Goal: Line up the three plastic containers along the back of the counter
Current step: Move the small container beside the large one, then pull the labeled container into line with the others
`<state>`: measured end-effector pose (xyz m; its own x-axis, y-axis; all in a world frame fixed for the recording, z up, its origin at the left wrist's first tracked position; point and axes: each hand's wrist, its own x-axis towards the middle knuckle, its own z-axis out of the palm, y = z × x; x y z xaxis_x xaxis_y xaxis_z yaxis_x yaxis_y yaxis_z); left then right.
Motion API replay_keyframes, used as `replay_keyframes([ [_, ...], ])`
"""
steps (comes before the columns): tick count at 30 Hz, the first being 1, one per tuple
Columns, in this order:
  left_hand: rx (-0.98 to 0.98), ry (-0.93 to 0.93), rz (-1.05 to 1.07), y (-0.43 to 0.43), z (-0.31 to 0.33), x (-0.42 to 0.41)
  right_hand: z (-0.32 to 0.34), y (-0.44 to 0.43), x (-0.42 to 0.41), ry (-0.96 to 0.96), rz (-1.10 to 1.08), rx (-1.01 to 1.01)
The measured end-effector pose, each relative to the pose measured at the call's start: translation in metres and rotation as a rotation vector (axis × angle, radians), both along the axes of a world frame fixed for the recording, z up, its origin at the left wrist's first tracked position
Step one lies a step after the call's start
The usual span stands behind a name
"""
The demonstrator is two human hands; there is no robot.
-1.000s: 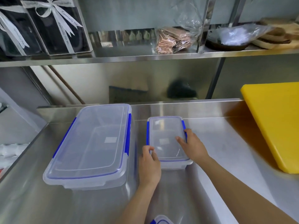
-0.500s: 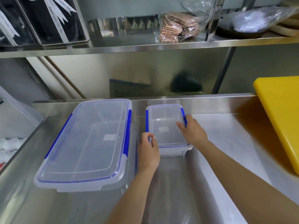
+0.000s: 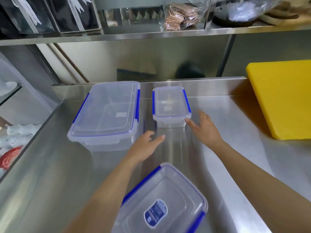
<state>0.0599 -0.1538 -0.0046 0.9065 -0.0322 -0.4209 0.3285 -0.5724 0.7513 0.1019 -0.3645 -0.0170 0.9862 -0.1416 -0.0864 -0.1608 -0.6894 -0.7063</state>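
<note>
Three clear plastic containers with blue clips stand on the steel counter (image 3: 235,148). The large container (image 3: 107,111) sits at the back left against the upstand. The small container (image 3: 170,105) stands to its right, also at the back. A medium container (image 3: 161,202) with a blue label lies near the front edge, turned at an angle. My left hand (image 3: 144,147) hovers open just in front of the small container, apart from it. My right hand (image 3: 205,128) is open too, its fingertips at the small container's front right corner.
A thick yellow cutting board (image 3: 282,98) lies at the back right. A steel shelf (image 3: 151,35) overhangs the counter's back, holding black ribboned boxes (image 3: 50,14), a bag of wafers (image 3: 181,15) and a dark pan (image 3: 234,21). The counter's left edge drops off to white items (image 3: 18,133).
Both hands have let go of the small container and drawn back toward me. The small container now rests further back. The view has tilted down, bringing the medium container into sight.
</note>
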Motion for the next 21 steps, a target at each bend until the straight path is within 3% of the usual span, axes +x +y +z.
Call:
replay_keyframes([
  [5,0.072,0.043,-0.121,0.015,0.001,-0.044,-0.007,0.006,-0.064,0.086,0.034,0.098],
  [13,0.01,0.151,-0.216,0.025,-0.007,-0.088,-0.02,0.016,-0.14,0.227,0.149,0.231],
  [16,-0.027,0.175,-0.205,0.025,-0.006,-0.094,-0.022,0.015,-0.153,0.283,0.164,0.383],
  [21,-0.079,0.199,-0.108,0.024,-0.024,-0.09,-0.017,0.018,-0.161,0.306,0.184,0.445],
])
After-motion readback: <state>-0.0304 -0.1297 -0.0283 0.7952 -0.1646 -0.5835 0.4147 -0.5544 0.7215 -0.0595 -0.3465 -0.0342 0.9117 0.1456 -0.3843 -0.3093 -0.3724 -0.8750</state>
